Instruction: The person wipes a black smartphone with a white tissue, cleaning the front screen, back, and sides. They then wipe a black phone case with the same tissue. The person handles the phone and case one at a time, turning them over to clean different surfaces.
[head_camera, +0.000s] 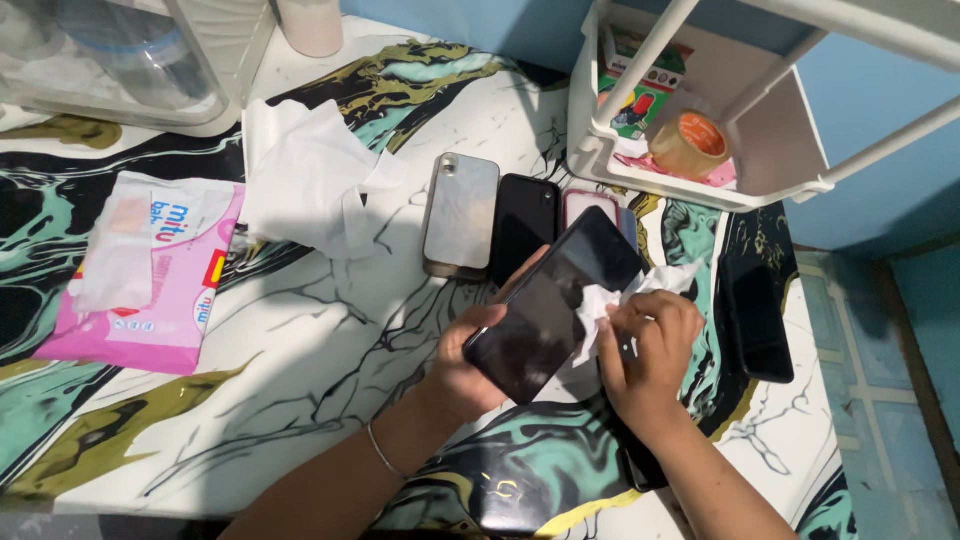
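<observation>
At 9 o'clock a pink pack of wipes (150, 275) lies flat on the marbled table (300, 370), with a loose white tissue (305, 185) crumpled at 11 o'clock. Near 12 o'clock, 3 phones lie side by side — a silver phone (461, 213), a black phone (526, 226) and a pink-edged phone (590, 203) mostly hidden.

Just right of centre, the left hand (465, 365) is closed around the lower end of a dark phone (553, 303), screen up and tilted toward 1 o'clock. The right hand (648, 345) is curled shut on a white wipe (610, 300), pressing it to the phone's right edge.

At 3 o'clock another dark phone (757, 312) lies flat. At 1 o'clock a white rack (770, 165) holds a roll of tape (690, 143) and a small green box (640, 85).
</observation>
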